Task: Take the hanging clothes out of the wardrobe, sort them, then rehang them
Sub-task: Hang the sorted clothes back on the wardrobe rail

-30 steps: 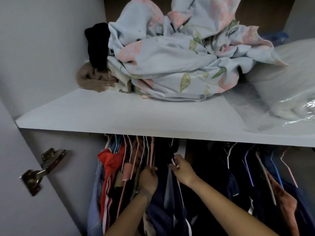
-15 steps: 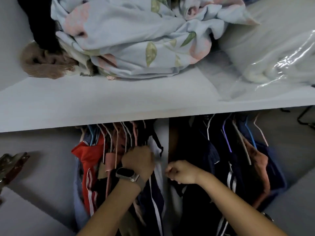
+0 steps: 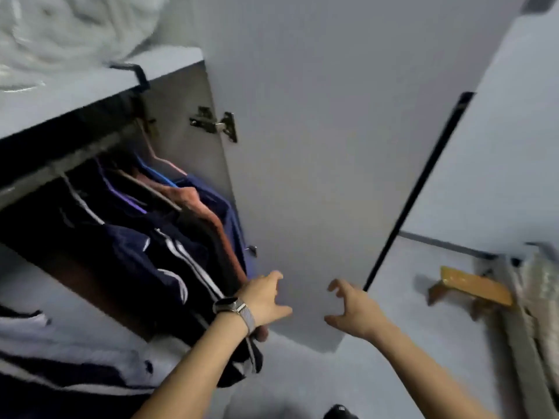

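Lower centre, our left hand (image 3: 266,300) and right hand (image 3: 354,309) are both released, fingers spread, beside the clothes (image 3: 157,249) at left.

Whole frame motion-blurred, detail soft; pale bundle (image 3: 54,34) on the wardrobe shelf's top-left corner is smeared and cut by the top and left edges, can't tell what it is; hanger hooks vanish behind the shelf's front edge, rail blurred. Left hand (image 3: 266,300) fingertips hidden behind dark clothes (image 3: 157,255) at the door's (image 3: 317,176) lower edge, grip can't be confirmed; both forearms cut by the bottom edge. Brown object (image 3: 472,285) far right blurred, unidentifiable; dark thing (image 3: 338,412) at bottom edge mostly cropped.
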Demonstrator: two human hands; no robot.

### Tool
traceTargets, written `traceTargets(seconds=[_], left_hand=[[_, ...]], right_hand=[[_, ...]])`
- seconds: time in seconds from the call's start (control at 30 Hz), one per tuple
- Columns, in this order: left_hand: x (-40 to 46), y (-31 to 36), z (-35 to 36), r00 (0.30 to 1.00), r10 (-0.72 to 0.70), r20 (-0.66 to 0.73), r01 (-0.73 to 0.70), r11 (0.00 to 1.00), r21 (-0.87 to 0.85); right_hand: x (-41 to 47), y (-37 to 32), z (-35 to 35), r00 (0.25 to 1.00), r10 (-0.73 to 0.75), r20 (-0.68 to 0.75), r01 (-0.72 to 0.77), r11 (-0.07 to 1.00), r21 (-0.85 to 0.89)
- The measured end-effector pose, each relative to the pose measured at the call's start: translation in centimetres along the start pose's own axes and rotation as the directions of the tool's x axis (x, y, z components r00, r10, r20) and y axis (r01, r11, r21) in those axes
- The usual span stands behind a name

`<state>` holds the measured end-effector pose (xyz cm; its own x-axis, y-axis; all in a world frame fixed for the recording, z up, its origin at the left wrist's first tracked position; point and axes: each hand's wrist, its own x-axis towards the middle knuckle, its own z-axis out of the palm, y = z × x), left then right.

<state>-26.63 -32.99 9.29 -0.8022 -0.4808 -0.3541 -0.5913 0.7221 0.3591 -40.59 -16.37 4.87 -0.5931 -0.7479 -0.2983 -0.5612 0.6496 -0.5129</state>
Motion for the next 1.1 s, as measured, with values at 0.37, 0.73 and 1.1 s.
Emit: traceTargets(seconds=[0.37, 0.73, 1.1], left_hand=[[1.6, 32.4, 14.2, 0.788, 0.522, 0.325, -0.591, 0.79, 0.164], [-9.3, 62.2, 35.4, 0.273, 0.742, 0.612, -0.932, 0.361, -0.021], [-18.0, 78.7, 48.5, -0.092, 0.648, 0.756, -0.991, 0.014, -0.133]], right_hand=[[-28.5, 30.0, -4.3, 0.644, 0.717, -0.265, -0.579, 0.684, 0.444], [-55.9, 44.1, -2.9, 0.026, 0.978, -0.208, -0.616, 0.179, 0.767], [-65.7, 48.9, 1.8, -0.319, 0.945, 0.078, -0.399, -0.208, 0.893]])
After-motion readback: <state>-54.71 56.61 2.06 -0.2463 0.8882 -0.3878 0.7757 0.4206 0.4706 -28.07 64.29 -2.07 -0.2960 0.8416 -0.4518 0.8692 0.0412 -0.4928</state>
